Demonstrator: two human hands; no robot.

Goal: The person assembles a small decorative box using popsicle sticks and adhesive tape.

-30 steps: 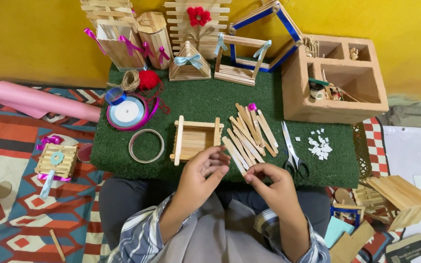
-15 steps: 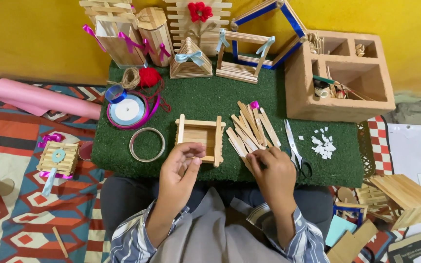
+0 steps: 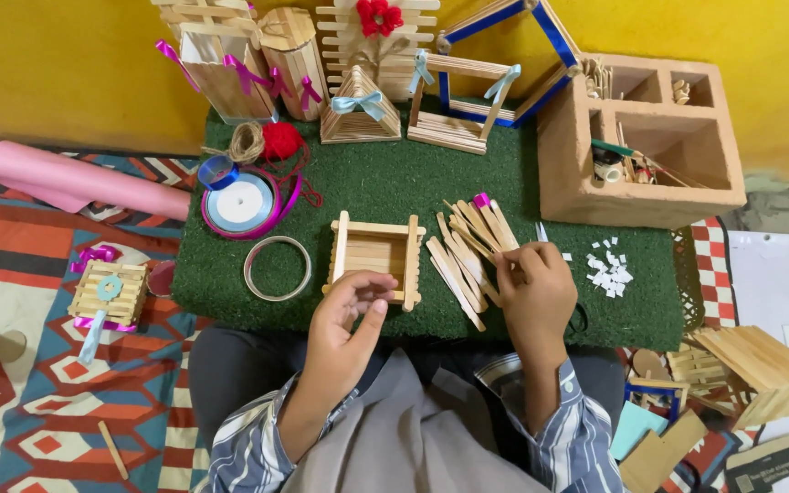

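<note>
A small square frame of craft sticks point(image 3: 374, 257) lies on the green turf mat point(image 3: 394, 183). My left hand point(image 3: 347, 327) hovers at the frame's near edge, fingers loosely curled, holding nothing that I can see. To the right, my right hand point(image 3: 533, 290) rests on a loose pile of craft sticks point(image 3: 464, 246), its fingertips pinching one stick at the pile's right side. A pair of scissors is mostly hidden under that hand.
Several small white squares point(image 3: 608, 270) lie right of the pile. A ribbon spool point(image 3: 241, 203) and a tape ring point(image 3: 277, 267) sit left of the frame. Stick models line the back; a clay-coloured organiser box point(image 3: 650, 194) stands at right, a pink roll point(image 3: 66, 181) at left.
Both hands have moved forward from my lap onto the mat: the left to the frame's near edge, the right onto the stick pile. The view has shifted slightly.
</note>
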